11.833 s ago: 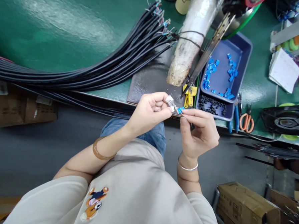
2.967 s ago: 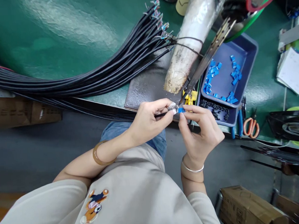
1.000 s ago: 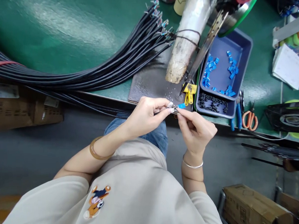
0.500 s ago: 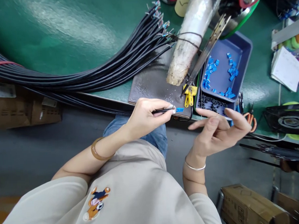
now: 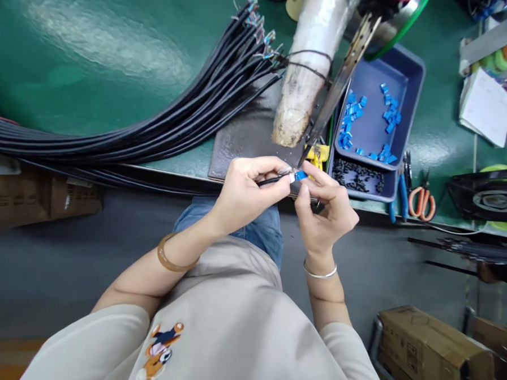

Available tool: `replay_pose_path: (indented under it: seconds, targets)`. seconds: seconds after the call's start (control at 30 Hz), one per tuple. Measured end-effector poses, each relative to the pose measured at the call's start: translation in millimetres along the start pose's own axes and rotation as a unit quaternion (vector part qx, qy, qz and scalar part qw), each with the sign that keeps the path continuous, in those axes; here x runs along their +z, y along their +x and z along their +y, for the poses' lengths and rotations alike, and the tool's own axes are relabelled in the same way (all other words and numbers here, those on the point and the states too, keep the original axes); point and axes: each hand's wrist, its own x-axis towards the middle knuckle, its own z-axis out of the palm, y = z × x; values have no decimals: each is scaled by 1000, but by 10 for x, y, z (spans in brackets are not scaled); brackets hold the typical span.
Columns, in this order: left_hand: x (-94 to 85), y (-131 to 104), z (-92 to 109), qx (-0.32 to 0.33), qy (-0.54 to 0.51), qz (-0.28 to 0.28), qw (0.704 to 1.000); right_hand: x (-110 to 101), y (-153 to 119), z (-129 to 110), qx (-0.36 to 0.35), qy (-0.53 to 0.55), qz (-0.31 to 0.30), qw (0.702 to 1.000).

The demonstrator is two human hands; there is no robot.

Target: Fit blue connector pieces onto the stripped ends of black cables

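My left hand (image 5: 253, 187) is closed on a black cable (image 5: 270, 180), pinching it near its end. At that end sits a small blue connector piece (image 5: 300, 175), just past the left fingertips. My right hand (image 5: 324, 203) has its thumb and fingertips at the blue piece, closed around its far side. Just behind the fingers lies a yellow tool (image 5: 318, 154), partly hidden. A bundle of black cables (image 5: 181, 117) with stripped, coloured wire ends lies on the green table to the left.
A blue tray (image 5: 410, 91) holds several blue pieces; a lower tray (image 5: 387, 193) holds small black parts. Orange-handled scissors (image 5: 422, 204) lie at the table edge. A plastic-wrapped post (image 5: 306, 68) and a metal bar (image 5: 345, 77) stand over a dark board (image 5: 238, 142).
My right hand has moved left from beside the trays, its spread fingers closing at the blue piece. My left hand keeps its hold on the cable. The view has shifted slightly.
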Motion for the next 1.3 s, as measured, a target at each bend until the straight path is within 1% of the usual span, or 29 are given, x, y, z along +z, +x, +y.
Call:
replay_pose_path:
  seconds: [0.13,0.37,0.53,0.63,0.77,0.87,1.03,1.1,1.17,1.23,1.27,1.3]
  targets:
    - [5,39,-11,-7,9,11,1000,-7,45,7,22,8,-3,1000]
    - [-3,67,-29,-21,14,12,1000,8,64,21,41,13,-6,999]
    - [-16,76,0,-9,15,8,1000,-20,108,-17,27,10,-11,1000]
    - [-32,87,21,-6,5,-1,1000,-24,124,-43,11,0,-2,1000]
    - [-54,86,27,-35,-9,-23,999,-8,92,-41,0,-11,13,1000]
    - [-62,76,20,-58,-13,-37,998,5,57,-34,-7,-38,15,999]
    - [-62,41,34,-56,-5,-48,997,-2,36,-52,-23,-67,42,997]
    - [-63,10,48,-50,14,-45,998,-32,45,-61,-1,-59,39,998]
    - [-66,-31,58,-43,31,-47,997,-80,65,-77,70,-19,-6,997]
    - [-68,-72,61,-41,28,-60,997,-139,93,-105,147,31,-46,988]
    - [-68,-91,61,-41,22,-66,997,-170,106,-124,170,51,-41,983]
    - [-68,-108,60,-42,18,-69,997,-199,116,-144,179,62,-15,982]
